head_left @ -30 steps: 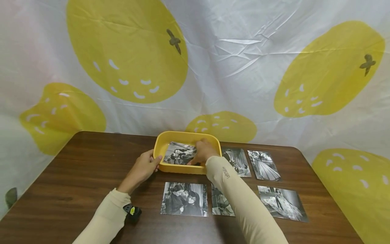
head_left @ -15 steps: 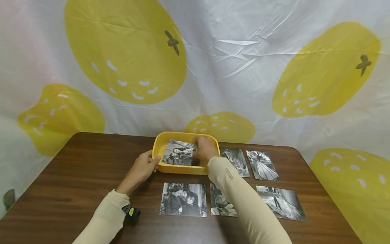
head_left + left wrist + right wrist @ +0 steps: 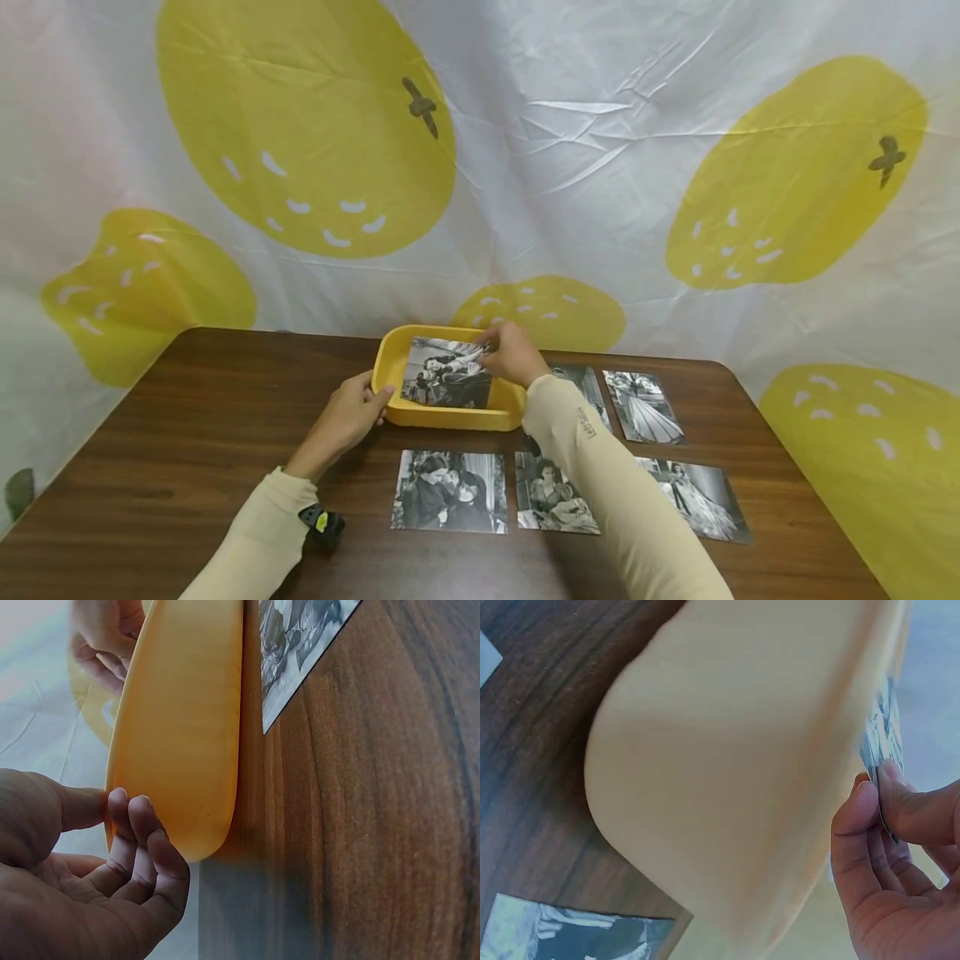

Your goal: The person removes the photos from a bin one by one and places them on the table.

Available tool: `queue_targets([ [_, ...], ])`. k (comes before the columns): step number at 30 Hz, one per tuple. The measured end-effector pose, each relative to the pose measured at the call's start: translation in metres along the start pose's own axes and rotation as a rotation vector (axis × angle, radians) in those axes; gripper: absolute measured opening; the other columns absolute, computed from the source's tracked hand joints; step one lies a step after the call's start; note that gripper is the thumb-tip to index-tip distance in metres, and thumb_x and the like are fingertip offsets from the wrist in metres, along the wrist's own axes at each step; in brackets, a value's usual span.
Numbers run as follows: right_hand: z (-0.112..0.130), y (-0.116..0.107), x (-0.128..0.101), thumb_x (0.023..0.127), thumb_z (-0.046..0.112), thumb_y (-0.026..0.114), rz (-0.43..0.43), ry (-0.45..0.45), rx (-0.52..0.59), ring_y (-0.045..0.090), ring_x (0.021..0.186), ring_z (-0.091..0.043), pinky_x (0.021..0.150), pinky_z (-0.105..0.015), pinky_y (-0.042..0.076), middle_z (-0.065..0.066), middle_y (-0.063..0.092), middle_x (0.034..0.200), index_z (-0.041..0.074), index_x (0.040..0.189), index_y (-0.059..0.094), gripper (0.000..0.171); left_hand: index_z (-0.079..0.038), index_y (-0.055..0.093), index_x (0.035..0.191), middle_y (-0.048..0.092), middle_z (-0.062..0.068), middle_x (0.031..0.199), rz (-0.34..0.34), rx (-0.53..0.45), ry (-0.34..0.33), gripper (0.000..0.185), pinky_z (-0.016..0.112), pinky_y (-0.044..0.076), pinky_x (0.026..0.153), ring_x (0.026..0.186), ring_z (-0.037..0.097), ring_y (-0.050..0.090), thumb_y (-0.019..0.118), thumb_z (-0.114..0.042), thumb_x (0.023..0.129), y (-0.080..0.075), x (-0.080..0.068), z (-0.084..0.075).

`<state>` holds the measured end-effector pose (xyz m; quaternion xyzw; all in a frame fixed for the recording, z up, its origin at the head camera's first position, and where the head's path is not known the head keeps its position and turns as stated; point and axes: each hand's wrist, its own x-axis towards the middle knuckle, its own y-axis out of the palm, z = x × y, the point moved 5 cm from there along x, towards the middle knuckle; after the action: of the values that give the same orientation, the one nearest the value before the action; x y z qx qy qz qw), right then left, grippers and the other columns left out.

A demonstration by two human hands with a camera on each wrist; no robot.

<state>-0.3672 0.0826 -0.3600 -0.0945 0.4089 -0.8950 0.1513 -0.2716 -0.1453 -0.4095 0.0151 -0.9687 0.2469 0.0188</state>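
Note:
A yellow rectangular tray (image 3: 457, 418) with raised sides stands at the back middle of the table. My left hand (image 3: 347, 417) grips its left end; in the left wrist view the thumb and fingers (image 3: 140, 825) pinch the rim. Over the tray's right part, my right hand (image 3: 513, 354) pinches a black-and-white photo (image 3: 447, 373) by its right edge. The right wrist view shows that photo (image 3: 885, 727) edge-on between thumb and fingers, beside the tray wall (image 3: 720, 750). The photo tilts up inside the tray, and most of its picture faces me.
Several black-and-white photos lie on the brown wooden table (image 3: 187, 467): a couple photo (image 3: 450, 492) and a seated-figure photo (image 3: 555, 493) in front, two gown photos (image 3: 643, 406) to the right, and one partly behind my right sleeve (image 3: 607, 467). A lemon-print cloth (image 3: 540, 208) hangs behind.
My right hand has gone from reaching down inside the tray to lifting the photo's right edge, rising slightly. The left hand stays on the tray's left end.

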Motion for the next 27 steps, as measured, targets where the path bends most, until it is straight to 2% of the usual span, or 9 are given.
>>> queue_targets([
  [4,-0.001,-0.008,-0.003,0.092,-0.002,0.07,-0.003,0.024,0.088,0.065,0.105,-0.033,0.078,-0.034,0.058,-0.02,0.063,0.13,-0.003,0.121,0.07,0.029,0.01,0.053,0.132,0.06,0.008,0.072,0.003,-0.001,0.0,0.035,0.026,0.042,0.054,0.063,0.019,0.057,0.054,-0.014,0.106,0.0,0.001,0.0],
  [8,-0.006,-0.017,-0.004,0.092,-0.007,0.069,-0.024,0.038,0.191,0.069,0.091,-0.03,0.071,-0.033,0.059,-0.021,0.058,0.139,-0.007,0.122,0.068,0.031,0.009,0.053,0.131,0.06,0.008,0.072,0.009,0.001,-0.002,0.034,0.026,0.042,0.055,0.063,0.017,0.056,0.053,-0.014,0.106,-0.001,0.003,0.001],
  [13,-0.012,-0.036,-0.008,0.093,-0.007,0.068,-0.056,0.078,0.28,0.064,0.072,-0.015,0.071,-0.035,0.058,-0.02,0.056,0.141,-0.008,0.125,0.066,0.032,0.008,0.054,0.129,0.059,0.007,0.072,0.013,0.013,0.006,0.032,0.026,0.04,0.055,0.062,0.015,0.053,0.054,-0.014,0.106,-0.001,0.002,0.002],
  [16,-0.021,-0.052,-0.014,0.093,-0.006,0.068,-0.088,0.137,0.323,0.06,0.064,-0.012,0.065,-0.032,0.057,-0.023,0.065,0.127,-0.007,0.125,0.067,0.032,0.007,0.055,0.127,0.058,0.006,0.072,0.015,0.02,0.015,0.031,0.026,0.038,0.054,0.062,0.015,0.052,0.054,-0.015,0.106,-0.001,0.001,0.002],
  [20,-0.036,-0.074,-0.026,0.093,-0.004,0.07,-0.106,0.197,0.373,0.059,0.06,-0.013,0.058,-0.025,0.055,-0.025,0.067,0.112,-0.006,0.126,0.066,0.034,0.008,0.054,0.129,0.058,0.006,0.072,0.018,0.02,0.023,0.032,0.027,0.039,0.054,0.063,0.017,0.053,0.054,-0.015,0.106,-0.002,0.002,0.002],
  [24,-0.055,-0.097,-0.039,0.093,-0.001,0.07,-0.109,0.207,0.386,0.058,0.06,-0.011,0.059,-0.026,0.055,-0.023,0.065,0.112,-0.007,0.129,0.063,0.037,0.008,0.053,0.129,0.058,0.006,0.072,0.023,0.024,0.026,0.033,0.027,0.038,0.054,0.063,0.016,0.052,0.054,-0.015,0.106,-0.003,0.004,0.001],
  [27,-0.07,-0.112,-0.049,0.095,0.001,0.069,-0.105,0.217,0.383,0.058,0.064,-0.01,0.064,-0.027,0.057,-0.018,0.064,0.11,-0.009,0.132,0.059,0.04,0.008,0.053,0.129,0.057,0.005,0.072,0.027,0.028,0.02,0.033,0.026,0.037,0.053,0.063,0.015,0.051,0.053,-0.016,0.106,-0.002,0.004,0.0],
])
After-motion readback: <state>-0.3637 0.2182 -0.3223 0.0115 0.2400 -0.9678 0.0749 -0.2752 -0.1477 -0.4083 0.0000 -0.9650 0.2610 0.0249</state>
